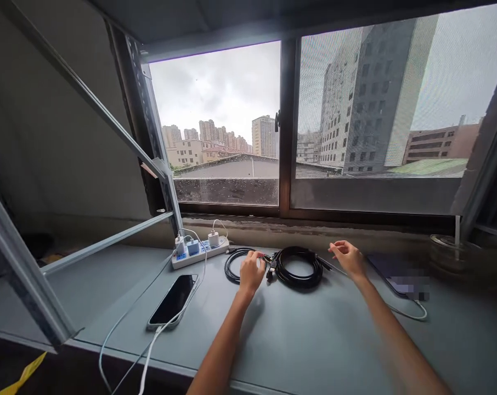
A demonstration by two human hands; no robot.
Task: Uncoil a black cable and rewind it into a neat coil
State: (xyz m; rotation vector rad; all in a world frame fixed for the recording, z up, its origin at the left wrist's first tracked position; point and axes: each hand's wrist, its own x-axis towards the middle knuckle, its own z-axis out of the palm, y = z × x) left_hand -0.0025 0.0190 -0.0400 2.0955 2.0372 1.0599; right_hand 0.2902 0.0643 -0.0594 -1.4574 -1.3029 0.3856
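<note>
My left hand (252, 272) hovers over the right side of a thin black cable coil (232, 266), its fingers bent and a gap showing between thumb and fingertips. Whether it touches the cable I cannot tell. Just right of it lies a thicker black cable coil (300, 282), wound in a ring, with a plug end (270, 274) at its left. My right hand (349, 258) is raised to the right of that coil. Its fingers are loosely bent towards the left, thumb and index slightly apart, and I see nothing held in them.
On the grey desktop (293, 340), a phone (173, 302) with a white cable lies at left. Behind it is a white power strip (201, 253) with several plugs. At right are a dark tablet-like device (390, 274) and a clear lidded cup (448, 255). A metal shelf frame (108, 236) stands left.
</note>
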